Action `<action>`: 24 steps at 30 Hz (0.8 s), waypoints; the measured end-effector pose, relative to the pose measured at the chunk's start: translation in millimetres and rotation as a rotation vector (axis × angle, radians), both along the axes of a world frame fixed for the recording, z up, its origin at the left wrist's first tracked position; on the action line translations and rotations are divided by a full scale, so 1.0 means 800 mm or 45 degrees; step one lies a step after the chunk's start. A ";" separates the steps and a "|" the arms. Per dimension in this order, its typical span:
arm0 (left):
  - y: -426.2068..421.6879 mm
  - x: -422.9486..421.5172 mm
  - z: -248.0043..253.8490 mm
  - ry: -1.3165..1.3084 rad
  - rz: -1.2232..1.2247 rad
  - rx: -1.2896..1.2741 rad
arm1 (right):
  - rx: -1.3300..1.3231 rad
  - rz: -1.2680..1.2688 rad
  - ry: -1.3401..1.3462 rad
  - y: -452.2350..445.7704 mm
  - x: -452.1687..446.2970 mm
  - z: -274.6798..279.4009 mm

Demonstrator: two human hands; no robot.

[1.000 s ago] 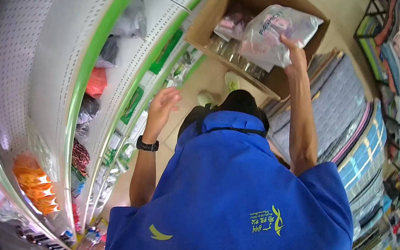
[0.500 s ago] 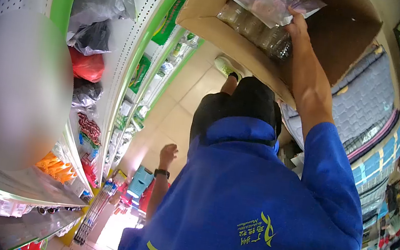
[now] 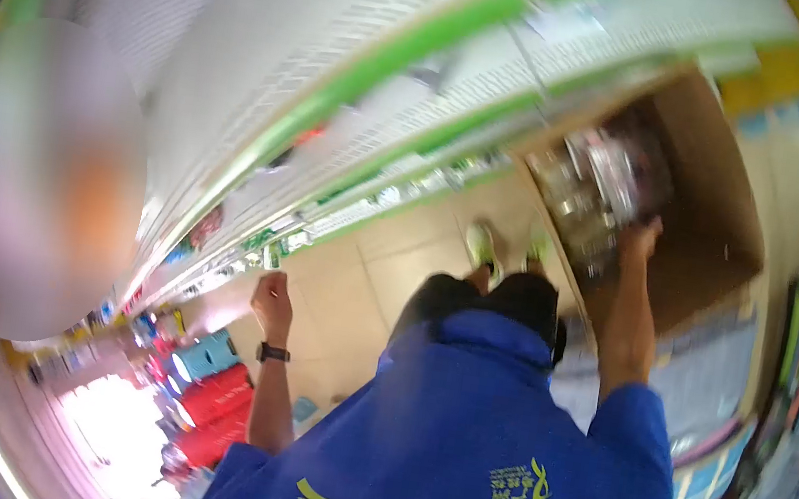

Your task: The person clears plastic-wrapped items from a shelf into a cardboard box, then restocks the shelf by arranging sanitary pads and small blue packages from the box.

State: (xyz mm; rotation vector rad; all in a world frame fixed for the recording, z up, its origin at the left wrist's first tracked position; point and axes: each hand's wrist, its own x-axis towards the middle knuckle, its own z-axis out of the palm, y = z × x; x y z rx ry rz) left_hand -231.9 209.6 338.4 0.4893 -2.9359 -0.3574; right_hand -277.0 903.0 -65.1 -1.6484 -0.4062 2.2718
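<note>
My right hand [image 3: 639,239] reaches into an open cardboard box [image 3: 711,180], its fingers closed on the edge of a clear plastic bag [image 3: 614,172]. Motion blur hides the bag's print and contents. Beside the bag, clear wrapped items [image 3: 568,196] line the left side of the box. My left hand [image 3: 271,295], with a dark watch [image 3: 273,353] on its wrist, hangs over the floor at the left. Its fingers are curled in and nothing shows in them.
White shelves with green edges [image 3: 469,31] run along the upper left. Wrapped quilts [image 3: 696,374] are stacked right of the box. Red packages [image 3: 216,402] and a light-blue item [image 3: 206,355] stand at the lower left. My shoes [image 3: 483,245] are on the tiled floor [image 3: 331,311].
The view has turned, and the box now appears farther right. My right hand has lowered the bag from above the box into it. My left hand's fingers have curled from a looser pose.
</note>
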 end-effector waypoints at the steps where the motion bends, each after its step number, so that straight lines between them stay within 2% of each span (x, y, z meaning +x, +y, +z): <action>1: -0.004 -0.016 0.031 0.149 0.006 -0.010 | 0.013 -0.022 -0.046 -0.008 -0.003 0.014; 2: -0.017 -0.029 0.056 0.288 0.008 -0.021 | 0.035 -0.051 -0.100 -0.014 -0.004 0.029; 4: -0.062 -0.054 0.091 0.611 -0.100 -0.171 | 0.228 0.280 -0.215 -0.013 0.014 0.042; 6: -0.068 -0.087 0.155 0.700 0.019 -0.239 | 0.486 0.601 0.021 0.010 0.052 -0.056; 7: -0.088 -0.101 0.174 0.689 0.059 -0.250 | 0.633 0.785 0.122 0.024 0.064 -0.079; 9: -0.149 -0.132 0.192 0.757 0.062 -0.304 | 0.577 0.808 0.120 0.005 0.058 -0.027; 10: -0.184 -0.149 0.192 0.831 0.031 -0.351 | 0.697 0.900 -0.064 0.014 0.047 -0.044; 11: -0.221 -0.166 0.189 0.810 0.135 -0.355 | 0.816 0.983 -0.258 0.023 0.037 -0.075; 13: -0.298 -0.201 0.180 0.720 0.362 -0.353 | 1.211 1.309 -0.234 0.040 0.046 -0.107; 14: -0.335 -0.218 0.178 0.651 0.483 -0.345 | 1.324 1.398 -0.246 0.040 0.050 -0.099; 15: -0.368 -0.233 0.185 0.516 0.572 -0.152 | 1.442 1.480 -0.261 0.039 0.053 -0.093; 17: -0.426 -0.262 0.194 0.233 0.715 0.232 | 0.948 1.191 -0.191 0.012 0.045 -0.014; 20: -0.472 -0.286 0.191 0.221 0.809 0.069 | 0.735 1.063 -0.148 -0.020 0.053 0.068; 21: -0.495 -0.300 0.187 0.080 0.948 -0.045 | 0.702 1.045 -0.144 -0.025 0.056 0.084; 24: -0.654 -0.326 0.126 0.577 0.399 -0.164 | 0.632 1.008 -0.089 -0.028 0.077 0.111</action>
